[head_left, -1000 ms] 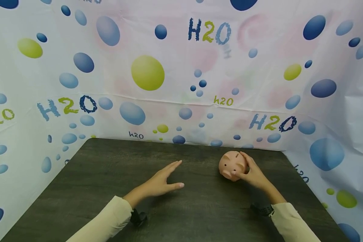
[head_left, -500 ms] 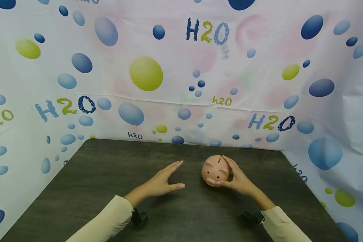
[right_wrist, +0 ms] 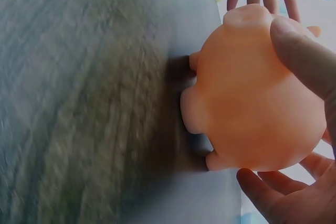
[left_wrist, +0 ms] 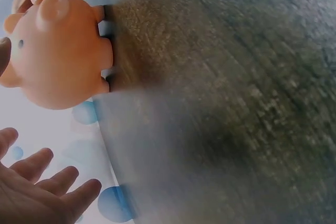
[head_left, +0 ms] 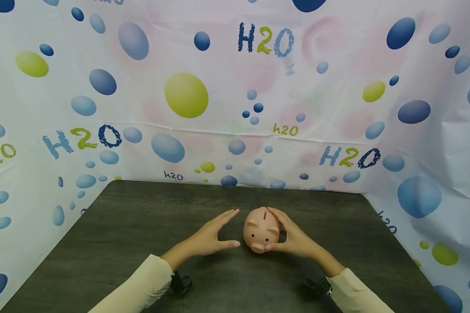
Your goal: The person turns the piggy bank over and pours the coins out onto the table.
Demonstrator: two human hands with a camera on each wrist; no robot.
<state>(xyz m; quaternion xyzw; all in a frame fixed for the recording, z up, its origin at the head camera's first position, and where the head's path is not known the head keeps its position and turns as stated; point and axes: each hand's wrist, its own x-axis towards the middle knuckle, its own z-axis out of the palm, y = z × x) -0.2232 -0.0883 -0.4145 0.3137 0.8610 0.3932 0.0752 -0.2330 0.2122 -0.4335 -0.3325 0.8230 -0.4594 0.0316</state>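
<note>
A pink piggy bank [head_left: 260,230] with a coin slot on top is upright over the middle of the dark table, its snout facing me. My right hand [head_left: 297,239] grips its right side, thumb by the snout and fingers behind. In the right wrist view the thumb [right_wrist: 302,51] lies across the bank's body [right_wrist: 252,103], with fingers curled round the far side. On the other side, my left hand [head_left: 207,237] is held with fingers straight and thumb spread, a small gap from the bank. The left wrist view shows the bank's feet [left_wrist: 106,51] right at the tabletop.
The dark wood-grain table [head_left: 160,200] reaches back to a white wall sheet [head_left: 219,52] printed with blue and green dots and H2O lettering. The sheet also hangs along both sides. A dark strap [head_left: 180,282] sits at the left wrist, another [head_left: 319,284] at the right.
My right hand has brought the piggy bank leftward and nearer to me, from the table's right part to beside the left hand. The left hand has stayed almost still.
</note>
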